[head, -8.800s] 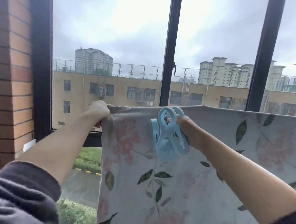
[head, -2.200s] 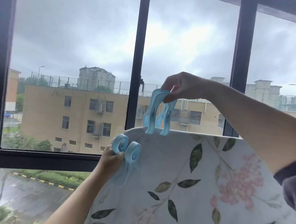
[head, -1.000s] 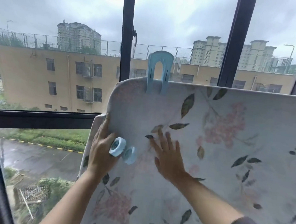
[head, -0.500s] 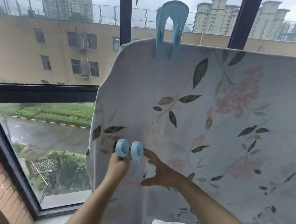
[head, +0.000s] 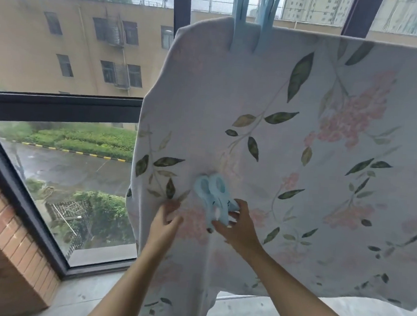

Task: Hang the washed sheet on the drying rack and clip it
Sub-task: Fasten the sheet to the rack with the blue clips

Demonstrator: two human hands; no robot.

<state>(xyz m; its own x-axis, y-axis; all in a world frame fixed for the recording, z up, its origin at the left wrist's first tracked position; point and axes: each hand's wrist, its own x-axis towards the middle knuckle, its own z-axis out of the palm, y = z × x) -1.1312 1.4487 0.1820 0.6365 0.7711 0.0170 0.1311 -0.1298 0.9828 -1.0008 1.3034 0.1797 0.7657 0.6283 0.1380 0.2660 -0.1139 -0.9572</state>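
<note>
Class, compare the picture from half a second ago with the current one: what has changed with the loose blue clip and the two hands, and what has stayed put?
The loose blue clip has passed from the left hand to the right hand, which now grips it. The left hand now touches the sheet beside it. The other clip stays clamped on the sheet's top edge.

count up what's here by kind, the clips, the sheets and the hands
Blue clips: 2, one on the sheet's top edge, one in the right hand
Floral sheet: 1
Hands: 2, left, right
Total: 5
</note>
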